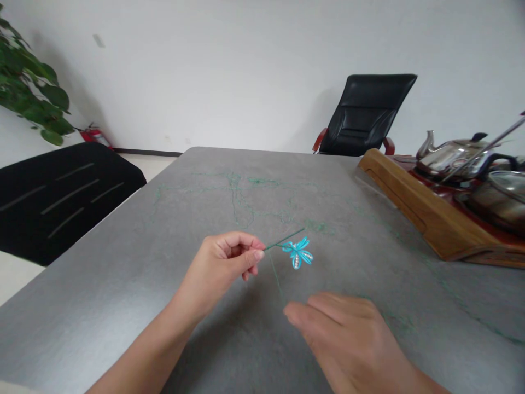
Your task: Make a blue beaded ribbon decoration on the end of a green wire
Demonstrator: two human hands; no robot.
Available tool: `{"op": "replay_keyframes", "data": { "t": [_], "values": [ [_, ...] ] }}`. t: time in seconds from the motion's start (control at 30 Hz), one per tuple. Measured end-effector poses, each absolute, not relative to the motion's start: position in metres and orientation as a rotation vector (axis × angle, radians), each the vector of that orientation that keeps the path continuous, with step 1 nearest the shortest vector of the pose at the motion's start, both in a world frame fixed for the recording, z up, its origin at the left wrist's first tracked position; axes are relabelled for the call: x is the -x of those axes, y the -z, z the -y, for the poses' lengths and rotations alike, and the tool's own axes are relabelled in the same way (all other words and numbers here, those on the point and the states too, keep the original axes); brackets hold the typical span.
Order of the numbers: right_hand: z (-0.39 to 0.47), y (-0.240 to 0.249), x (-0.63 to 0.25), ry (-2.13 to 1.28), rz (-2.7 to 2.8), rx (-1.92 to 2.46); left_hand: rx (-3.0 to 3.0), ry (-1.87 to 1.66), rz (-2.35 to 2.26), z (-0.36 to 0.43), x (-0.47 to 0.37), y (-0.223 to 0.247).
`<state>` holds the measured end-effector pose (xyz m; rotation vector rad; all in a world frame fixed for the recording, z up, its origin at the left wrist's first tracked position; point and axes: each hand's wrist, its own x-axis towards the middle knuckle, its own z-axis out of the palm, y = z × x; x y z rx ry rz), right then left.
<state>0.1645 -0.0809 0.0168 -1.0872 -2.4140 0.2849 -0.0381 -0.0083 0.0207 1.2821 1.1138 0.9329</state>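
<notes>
Between the thumb and fingers of my left hand (229, 257) is the thin green stem (287, 237) of a craft flower, its far end pointing up and to the right. A blue flower head (298, 253) with small pale beads on its petals sticks out beside the stem. From the stem near my fingertips a green thread (275, 273) runs down to my right hand (348, 334). That hand is closed, fingertips pinched at the thread's end, and a little blurred.
Loose tangles of green thread (262, 181) lie across the grey table (197, 208). At right stands a wooden tea tray (410, 202) with a metal kettle (455, 156) and a pot (502, 197). Black chairs stand at the left (69, 191) and far side (365, 115).
</notes>
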Motion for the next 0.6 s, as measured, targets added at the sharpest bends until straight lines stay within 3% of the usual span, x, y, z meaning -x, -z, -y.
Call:
{"op": "replay_keyframes", "data": {
  "t": [0.1,0.23,0.6],
  "values": [
    [0.082,-0.04,-0.163,0.127,2.544,0.934,-1.313,-0.913,-1.143,0.011,0.036,-0.023],
    [0.072,-0.066,-0.16,0.291,2.595,0.827,-1.384,-0.86,-1.179,0.013,0.034,-0.026],
    [0.005,-0.088,-0.158,-0.085,2.473,1.19,-1.522,-0.737,-1.08,0.017,0.033,-0.027]
  ]
}}
